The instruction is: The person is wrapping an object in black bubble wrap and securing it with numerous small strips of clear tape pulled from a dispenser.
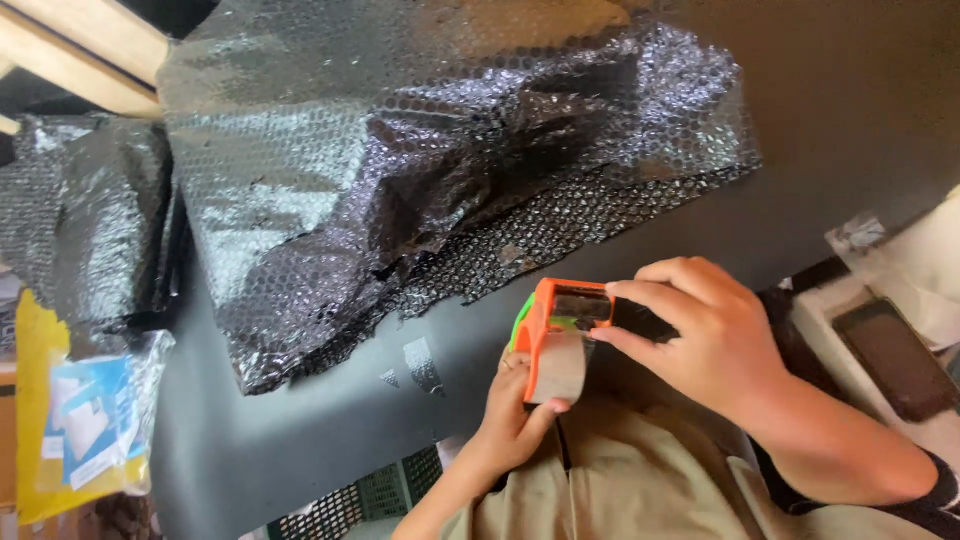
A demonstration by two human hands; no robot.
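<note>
Orange plastic tape dispenser (556, 340) between both hands, beside crinkled black bubble wrap (400, 170).

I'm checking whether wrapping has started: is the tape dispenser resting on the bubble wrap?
No, the orange tape dispenser is held by the left hand and right hand, apart from the black bubble wrap.

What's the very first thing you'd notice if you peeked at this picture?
A big crumpled sheet of shiny black bubble wrap covers the dark table's middle. Just below it, an orange tape dispenser sits between two hands: the left hand underneath, the right hand pinching its top.
</note>
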